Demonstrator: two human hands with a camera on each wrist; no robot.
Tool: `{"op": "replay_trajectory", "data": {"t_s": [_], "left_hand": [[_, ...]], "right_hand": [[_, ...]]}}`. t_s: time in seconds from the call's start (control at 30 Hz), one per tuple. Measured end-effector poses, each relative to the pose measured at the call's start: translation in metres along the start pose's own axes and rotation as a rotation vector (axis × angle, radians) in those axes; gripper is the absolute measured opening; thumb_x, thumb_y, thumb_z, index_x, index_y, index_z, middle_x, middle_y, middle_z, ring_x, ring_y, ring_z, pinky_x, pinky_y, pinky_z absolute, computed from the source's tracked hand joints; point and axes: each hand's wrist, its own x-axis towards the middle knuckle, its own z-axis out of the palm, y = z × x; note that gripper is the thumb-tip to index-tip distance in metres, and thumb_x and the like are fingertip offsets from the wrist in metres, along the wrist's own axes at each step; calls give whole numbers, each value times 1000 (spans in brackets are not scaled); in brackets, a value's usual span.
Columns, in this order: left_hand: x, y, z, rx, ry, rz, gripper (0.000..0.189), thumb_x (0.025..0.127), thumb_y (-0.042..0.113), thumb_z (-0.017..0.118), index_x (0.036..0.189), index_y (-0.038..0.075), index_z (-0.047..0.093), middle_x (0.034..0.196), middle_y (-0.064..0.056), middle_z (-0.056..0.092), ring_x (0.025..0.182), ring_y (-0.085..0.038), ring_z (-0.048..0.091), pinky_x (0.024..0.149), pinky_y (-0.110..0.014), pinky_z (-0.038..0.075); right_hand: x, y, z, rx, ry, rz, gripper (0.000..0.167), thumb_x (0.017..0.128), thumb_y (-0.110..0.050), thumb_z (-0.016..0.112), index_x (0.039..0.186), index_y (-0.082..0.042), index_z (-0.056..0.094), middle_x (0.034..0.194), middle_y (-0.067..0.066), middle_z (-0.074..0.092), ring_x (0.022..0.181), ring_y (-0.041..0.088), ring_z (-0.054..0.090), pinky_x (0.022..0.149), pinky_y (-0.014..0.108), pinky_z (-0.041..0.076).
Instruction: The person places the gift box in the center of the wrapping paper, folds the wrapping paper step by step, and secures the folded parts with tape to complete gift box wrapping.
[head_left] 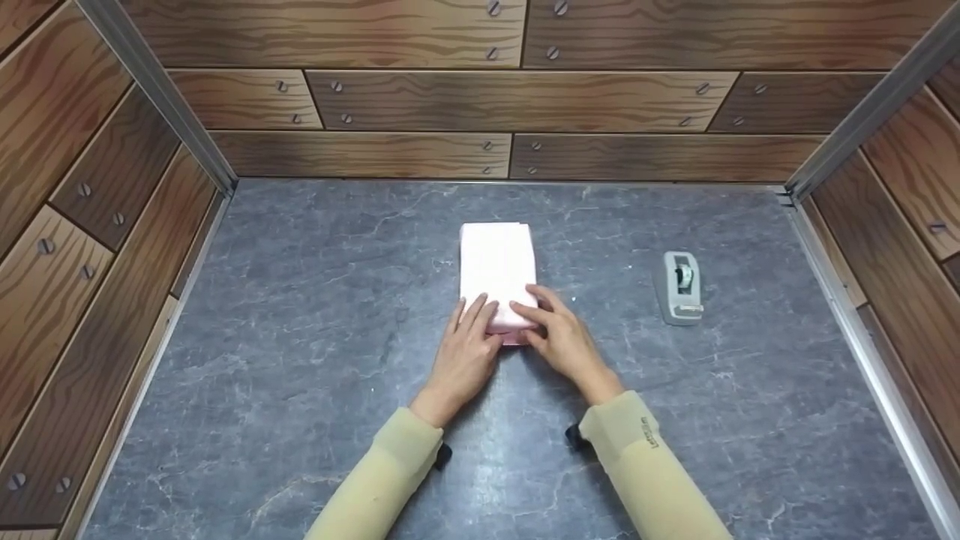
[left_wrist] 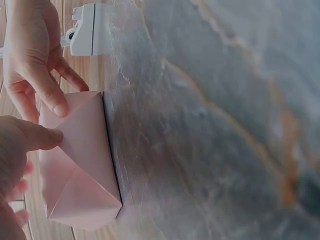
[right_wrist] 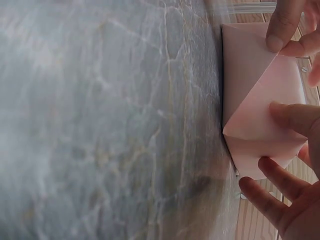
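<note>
A box wrapped in pale pink paper [head_left: 496, 262] lies lengthwise on the table, its near end facing the person. My left hand [head_left: 465, 358] holds its near left corner, fingers on the top and thumb at the end. At the near right corner my right hand [head_left: 568, 341] grips it, with the thumb against the end paper and fingers over the top and side. Both wrist views show the wrapped end [left_wrist: 87, 145] creased into slanting folds, with both thumbs pressing on the flap. What is inside the paper is hidden.
A grey tape dispenser [head_left: 681, 318] with a roll in it stands to the right of the box. The dark marbled tabletop [head_left: 322, 300] is bounded by wood-patterned walls [head_left: 517, 101] at the back and sides, with metal rails [head_left: 877, 375] along the edges.
</note>
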Motion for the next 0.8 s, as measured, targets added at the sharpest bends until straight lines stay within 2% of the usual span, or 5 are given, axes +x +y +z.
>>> {"op": "replay_trajectory", "data": {"t_s": [0.27,0.5,0.8], "left_hand": [[3,-1,1,-24,-8,-35,9,88,8,66,82,7,72,120,-15,64,118,-34,58,102,-51,42],[4,-2,2,-10,-5,-50,9,88,8,66,89,7,74,116,-13,67,113,-32,61,99,-49,46],[9,-3,3,8,-21,-68,9,90,10,64,90,8,74,114,-10,67,110,-29,62,98,-47,47]], "right_hand": [[-1,0,0,-2,-4,-9,50,83,-3,77,129,-17,66,144,10,47,124,30,54,101,42,44],[-1,-2,2,-10,-11,3,49,84,-4,77,129,-18,66,145,10,47,124,31,54,101,42,45],[-1,-1,0,-34,-4,1,49,84,-5,77,130,-20,66,145,9,47,124,29,54,100,41,46]]}}
